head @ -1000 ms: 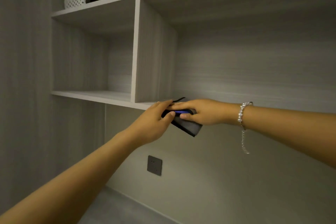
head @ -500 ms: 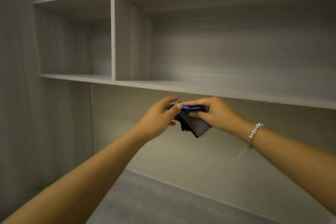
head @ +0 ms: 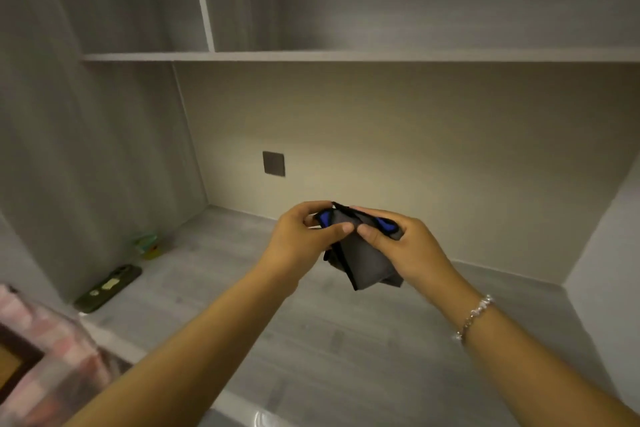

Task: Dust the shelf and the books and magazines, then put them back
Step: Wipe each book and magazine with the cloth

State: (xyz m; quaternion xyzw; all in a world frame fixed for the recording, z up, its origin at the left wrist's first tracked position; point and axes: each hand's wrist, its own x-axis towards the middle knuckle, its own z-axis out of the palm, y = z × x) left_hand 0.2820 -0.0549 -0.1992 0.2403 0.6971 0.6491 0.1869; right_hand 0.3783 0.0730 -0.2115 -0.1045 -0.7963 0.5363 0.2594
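Two hands met over one folded cloth: left hand pinching the upper edge between thumb and forefinger, right hand pinching the same edge just beside it, thumbs nearly touching. Held in mid-air above the grey desk surface, well below the front edge of the shelf and touching neither. Grey fabric with dark binding and a flash of blue at the top fold, hanging limp below the fingers, lower corner drooping. Judged light, soft and quite without stiffness, so likely to sag or unfold wherever unsupported; not fragile, not slippery. Best taken at the bound edges or bunched into the palm as a flat pad, rather than by one loose corner. Probably being refolded for a clean face. No books or magazines seen on the shelf's visible stretch. Bracelet on the right wrist. Farther out, dark wall plate on the back wall, a dark flat object near the desk's left edge, small greenish items in the back left corner, too blurred to name.
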